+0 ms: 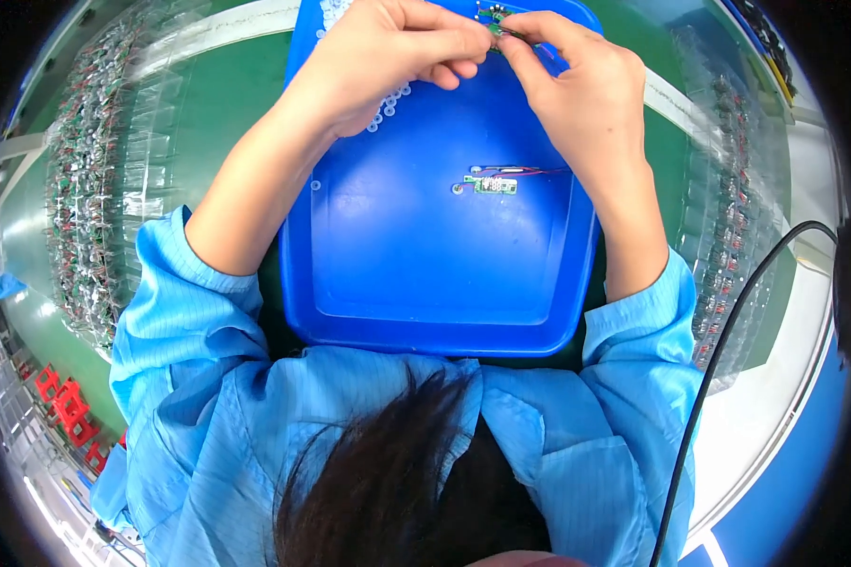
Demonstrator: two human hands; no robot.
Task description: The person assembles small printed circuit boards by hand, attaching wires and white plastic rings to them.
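I log: deep blue rectangular plastic tray (425,283); small green circuit board with red wires (494,183); flat green work table (227,104); light blue pinstriped cloth sleeves (175,312); thin black cable (728,331).

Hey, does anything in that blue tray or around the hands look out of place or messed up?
Nothing stands out. Both hands, left hand and right hand, hold a small green circuit board over the blue tray; another board with red wires lies flat inside it.

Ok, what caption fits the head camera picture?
Both hands, left and right, pinch a small green circuit board over a blue tray.
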